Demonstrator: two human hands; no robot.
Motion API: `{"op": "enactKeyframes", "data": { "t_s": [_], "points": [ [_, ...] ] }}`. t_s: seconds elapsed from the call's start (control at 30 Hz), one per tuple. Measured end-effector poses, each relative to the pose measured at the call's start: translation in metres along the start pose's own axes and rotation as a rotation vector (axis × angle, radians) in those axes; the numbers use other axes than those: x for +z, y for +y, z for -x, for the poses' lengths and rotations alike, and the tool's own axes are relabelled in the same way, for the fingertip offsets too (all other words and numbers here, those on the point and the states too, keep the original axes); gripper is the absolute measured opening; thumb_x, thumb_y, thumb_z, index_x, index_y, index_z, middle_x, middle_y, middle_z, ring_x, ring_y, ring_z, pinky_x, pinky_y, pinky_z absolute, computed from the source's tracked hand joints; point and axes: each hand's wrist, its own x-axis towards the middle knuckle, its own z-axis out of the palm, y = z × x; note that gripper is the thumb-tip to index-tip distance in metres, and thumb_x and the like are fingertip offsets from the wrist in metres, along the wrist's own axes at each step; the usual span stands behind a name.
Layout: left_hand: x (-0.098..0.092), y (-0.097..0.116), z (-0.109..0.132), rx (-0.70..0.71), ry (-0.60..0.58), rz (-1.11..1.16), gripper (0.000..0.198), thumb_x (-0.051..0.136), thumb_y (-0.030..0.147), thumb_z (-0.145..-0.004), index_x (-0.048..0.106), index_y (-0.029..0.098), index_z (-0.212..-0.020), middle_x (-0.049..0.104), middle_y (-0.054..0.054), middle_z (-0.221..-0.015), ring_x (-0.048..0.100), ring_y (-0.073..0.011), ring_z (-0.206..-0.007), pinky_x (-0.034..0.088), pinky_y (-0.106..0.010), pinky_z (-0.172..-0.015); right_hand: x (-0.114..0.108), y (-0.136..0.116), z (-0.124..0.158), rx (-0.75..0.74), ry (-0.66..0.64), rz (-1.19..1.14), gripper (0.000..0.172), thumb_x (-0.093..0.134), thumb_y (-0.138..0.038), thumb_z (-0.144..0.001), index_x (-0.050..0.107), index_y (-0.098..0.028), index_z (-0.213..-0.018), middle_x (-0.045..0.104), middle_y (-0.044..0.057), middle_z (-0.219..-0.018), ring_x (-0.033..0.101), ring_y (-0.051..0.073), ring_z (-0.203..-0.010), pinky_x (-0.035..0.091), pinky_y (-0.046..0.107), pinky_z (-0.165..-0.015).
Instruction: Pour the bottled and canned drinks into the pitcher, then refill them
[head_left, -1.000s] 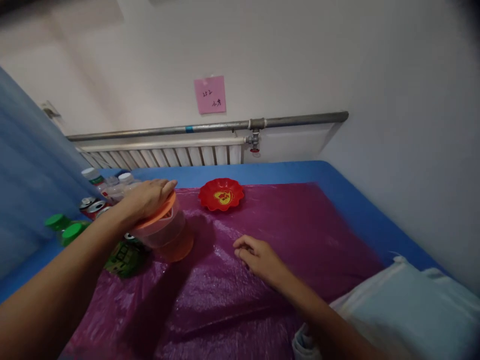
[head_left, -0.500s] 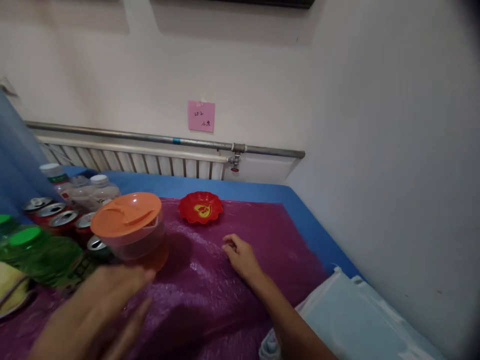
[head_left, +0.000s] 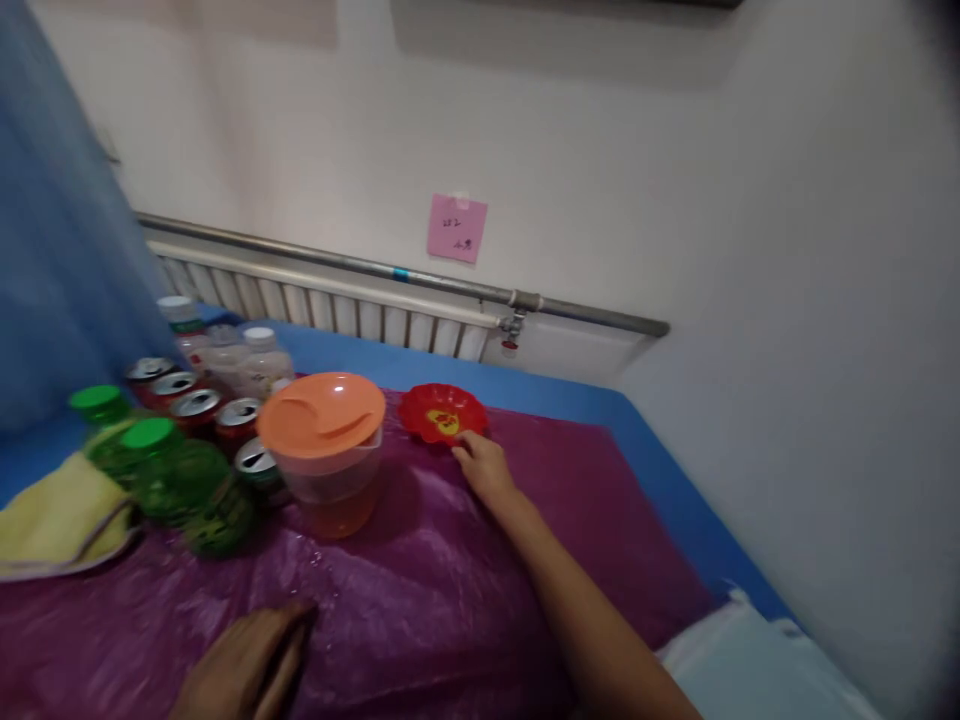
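Right hand (head_left: 484, 465) at red scalloped dish (head_left: 441, 412), grip unclear; left hand (head_left: 247, 665) flat, open on purple sheet (head_left: 450, 590).

A pink note (head_left: 457, 228) sticks to the pale wall above a grey pipe (head_left: 390, 272) and a white radiator (head_left: 322, 310). On the worktop (head_left: 645, 450), blue at its edge, lies a purple sheet (head_left: 450, 600). At the left stand green-capped bottles (head_left: 150, 470), opened cans (head_left: 196, 405) and white-capped bottles (head_left: 259, 355), close together. A yellow cloth (head_left: 60, 520) lies just beside them. Something pale, perhaps a folded cloth (head_left: 750, 670), sits at the lower right.
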Motion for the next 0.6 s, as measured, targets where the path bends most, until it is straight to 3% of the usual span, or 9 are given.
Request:
{"op": "enactKeyframes", "data": {
  "t_s": [0.17, 0.37, 0.5, 0.6],
  "points": [
    [-0.014, 0.019, -0.023, 0.012, 0.036, -0.068, 0.024, 0.042, 0.036, -0.097, 0.060, 0.025, -0.107, 0.073, 0.002, -0.088, 0.071, -0.0101, -0.077, 0.058, -0.016, -0.070, -0.032, -0.002, 0.040, -0.120, 0.039, -0.065, 0.022, 0.052, -0.030, -0.088, 0.071, -0.022, -0.094, 0.076, 0.007, -0.096, 0.070, 0.023, -0.087, 0.052, 0.034, -0.082],
    [-0.014, 0.019, -0.022, 0.022, 0.026, -0.063, 0.024, 0.043, 0.036, -0.097, 0.060, 0.024, -0.107, 0.073, 0.001, -0.087, 0.070, -0.0103, -0.077, 0.058, -0.017, -0.068, -0.049, -0.004, 0.111, -0.324, 0.260, -0.001, 0.023, 0.050, -0.033, -0.095, 0.071, -0.023, -0.099, 0.077, 0.005, -0.091, 0.073, 0.019, -0.078, 0.056, 0.028, -0.074],
    [-0.013, 0.015, -0.022, 0.056, 0.030, -0.087, 0.027, 0.041, 0.041, -0.097, 0.061, 0.025, -0.107, 0.073, 0.003, -0.089, 0.071, -0.0110, -0.077, 0.059, -0.019, -0.068, -0.054, 0.001, 0.136, -0.301, 0.440, 0.057, 0.024, 0.050, -0.035, -0.098, 0.070, -0.021, -0.099, 0.076, 0.006, -0.088, 0.073, 0.018, -0.075, 0.057, 0.025, -0.071],
    [-0.008, 0.008, -0.013, 0.073, 0.020, -0.089, 0.027, 0.040, 0.042, -0.097, 0.060, 0.027, -0.108, 0.074, 0.004, -0.091, 0.071, -0.0112, -0.078, 0.060, -0.018, -0.069, -0.060, 0.011, 0.140, -0.262, 0.490, 0.102, 0.026, 0.050, -0.038, -0.098, 0.070, -0.021, -0.098, 0.076, 0.006, -0.088, 0.073, 0.018, -0.075, 0.058, 0.026, -0.070]
  ]
}}
